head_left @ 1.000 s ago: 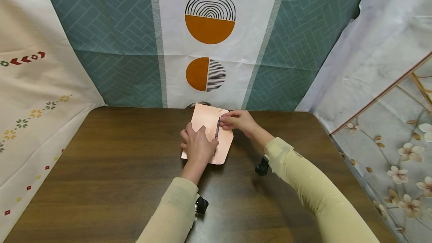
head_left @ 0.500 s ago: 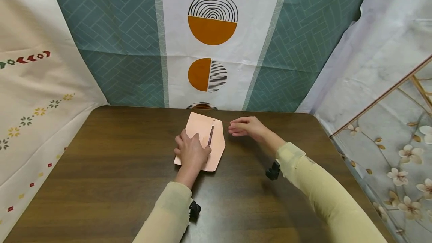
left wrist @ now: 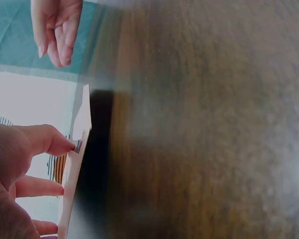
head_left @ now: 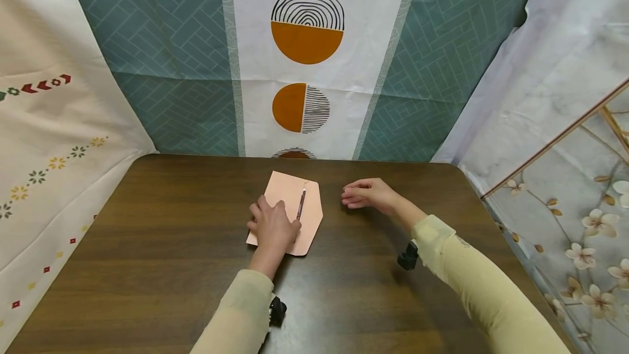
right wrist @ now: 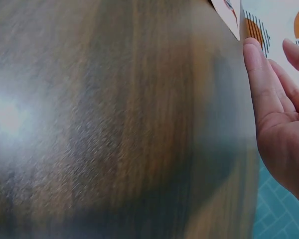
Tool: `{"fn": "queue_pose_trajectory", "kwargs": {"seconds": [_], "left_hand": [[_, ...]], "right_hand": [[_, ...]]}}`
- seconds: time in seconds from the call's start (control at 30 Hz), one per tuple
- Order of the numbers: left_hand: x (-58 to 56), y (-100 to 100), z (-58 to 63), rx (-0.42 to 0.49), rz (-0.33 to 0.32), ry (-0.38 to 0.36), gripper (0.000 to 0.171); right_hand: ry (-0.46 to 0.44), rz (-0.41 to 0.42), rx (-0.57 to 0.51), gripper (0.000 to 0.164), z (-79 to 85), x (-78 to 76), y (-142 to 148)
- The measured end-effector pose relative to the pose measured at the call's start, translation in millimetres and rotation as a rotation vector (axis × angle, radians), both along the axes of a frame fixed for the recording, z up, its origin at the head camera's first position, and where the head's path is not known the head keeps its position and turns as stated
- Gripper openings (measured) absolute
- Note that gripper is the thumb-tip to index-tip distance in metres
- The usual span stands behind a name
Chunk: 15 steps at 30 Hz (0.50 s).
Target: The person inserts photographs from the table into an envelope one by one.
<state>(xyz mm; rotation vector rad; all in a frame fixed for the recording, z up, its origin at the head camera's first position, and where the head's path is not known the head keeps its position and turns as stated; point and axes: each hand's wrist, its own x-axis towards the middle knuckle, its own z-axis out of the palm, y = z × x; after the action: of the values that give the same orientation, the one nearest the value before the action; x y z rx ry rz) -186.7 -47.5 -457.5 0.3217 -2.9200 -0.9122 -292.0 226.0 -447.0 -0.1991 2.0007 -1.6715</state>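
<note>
A peach envelope (head_left: 285, 187), tapered on its right side, lies under my left hand (head_left: 274, 225). A slim, dark pen-like stick (head_left: 301, 205) with a pale far tip lies along the envelope; its near end disappears beneath my left thumb. In the left wrist view, the thumb presses the stick (left wrist: 76, 146) while other fingertips meet the envelope (left wrist: 74, 174), whose edge stands off the tabletop above a dark shadow. My right hand (head_left: 368, 195), with nothing in it, hovers to the envelope's right. Its fingers extend loosely, apart from the envelope's corner (right wrist: 234, 25) in the right wrist view.
The brown wooden table (head_left: 162, 266) ends behind the envelope at a patterned cloth (head_left: 196, 113). Pale printed cloths (head_left: 64, 190) hang at the left, and a floral one (head_left: 580, 223) at the right. Each wrist carries a small black camera (head_left: 277, 310).
My right hand has let go of the stick and drawn away to the right. The left hand has moved the envelope, with the stick, slightly left and toward me.
</note>
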Motion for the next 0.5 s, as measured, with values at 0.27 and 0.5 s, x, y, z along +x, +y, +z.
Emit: {"fn": "queue_pose_trajectory", "kwargs": {"seconds": [0.27,0.5], "left_hand": [[0.2,-1.6,-4.9,0.001,0.002,0.001,0.053],[1.7,-0.9,-9.4,-0.013,0.004,0.013,0.060]], "right_hand": [[0.008,0.015,0.023,0.046,-3.6,5.2,6.7],[0.004,-0.003,0.036,0.045,-5.1,8.0,12.9]]}}
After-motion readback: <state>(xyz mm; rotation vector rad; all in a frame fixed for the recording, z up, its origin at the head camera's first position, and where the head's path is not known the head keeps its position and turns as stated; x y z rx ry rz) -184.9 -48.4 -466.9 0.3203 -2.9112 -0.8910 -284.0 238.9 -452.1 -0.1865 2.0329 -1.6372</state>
